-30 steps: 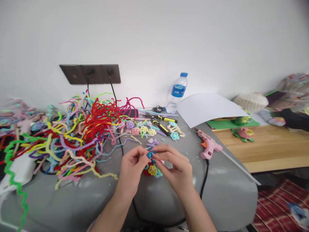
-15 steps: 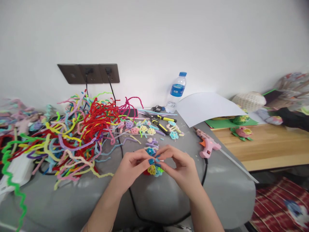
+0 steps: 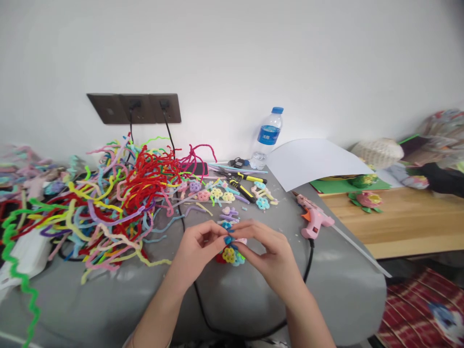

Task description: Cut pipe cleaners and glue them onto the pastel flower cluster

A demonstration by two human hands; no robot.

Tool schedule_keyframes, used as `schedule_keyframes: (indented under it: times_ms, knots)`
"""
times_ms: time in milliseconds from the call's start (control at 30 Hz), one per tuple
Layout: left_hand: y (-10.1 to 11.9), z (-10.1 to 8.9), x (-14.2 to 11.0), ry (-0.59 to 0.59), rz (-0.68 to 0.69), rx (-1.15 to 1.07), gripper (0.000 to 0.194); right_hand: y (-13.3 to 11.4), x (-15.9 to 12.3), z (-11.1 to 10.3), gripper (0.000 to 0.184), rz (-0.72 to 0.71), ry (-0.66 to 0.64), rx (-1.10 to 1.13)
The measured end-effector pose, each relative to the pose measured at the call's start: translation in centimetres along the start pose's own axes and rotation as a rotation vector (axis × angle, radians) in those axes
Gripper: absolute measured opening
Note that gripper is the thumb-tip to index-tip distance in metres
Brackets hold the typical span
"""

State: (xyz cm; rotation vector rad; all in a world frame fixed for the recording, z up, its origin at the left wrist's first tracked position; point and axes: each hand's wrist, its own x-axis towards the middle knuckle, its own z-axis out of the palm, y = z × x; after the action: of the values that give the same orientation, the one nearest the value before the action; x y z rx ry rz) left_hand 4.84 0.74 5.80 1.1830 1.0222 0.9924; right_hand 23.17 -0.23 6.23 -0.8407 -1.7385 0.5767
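My left hand and my right hand meet fingertip to fingertip over the grey table, both pinched closed. Whatever small piece they pinch is hidden by the fingers and blue-painted nails. Just behind the fingertips a blue pipe-cleaner flower peeks out. Directly below them is a cluster of small pipe-cleaner flowers, with a yellow flower and a light blue flower showing. Lilac pipe-cleaner pieces lie a little beyond the hands.
A tangled heap of pipe cleaners covers the left side. Yellow-black pliers lie among loose flowers. At right rests a pink glue gun, its black cord looping near my arms. A water bottle leans by the wall.
My right fingertips have come slightly left, closer to the left ones. The whole view has shifted a little. Both hands keep pinching.
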Motion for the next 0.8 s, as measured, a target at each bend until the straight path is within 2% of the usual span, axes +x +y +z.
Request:
schedule_keyframes:
  times_ms: [200,433,800]
  knots:
    - [0.55,0.13,-0.01,-0.073,-0.070,-0.053,0.042,-0.17,0.21,-0.12,0.011,-0.037,0.000,0.012]
    - [0.59,0.09,-0.27,-0.108,-0.062,-0.065,0.048,-0.30,0.06,-0.24,0.012,-0.026,-0.010,0.049]
    - [0.57,0.24,-0.40,-0.089,-0.056,-0.098,0.052,-0.08,0.05,0.01,0.012,-0.015,0.019,0.061]
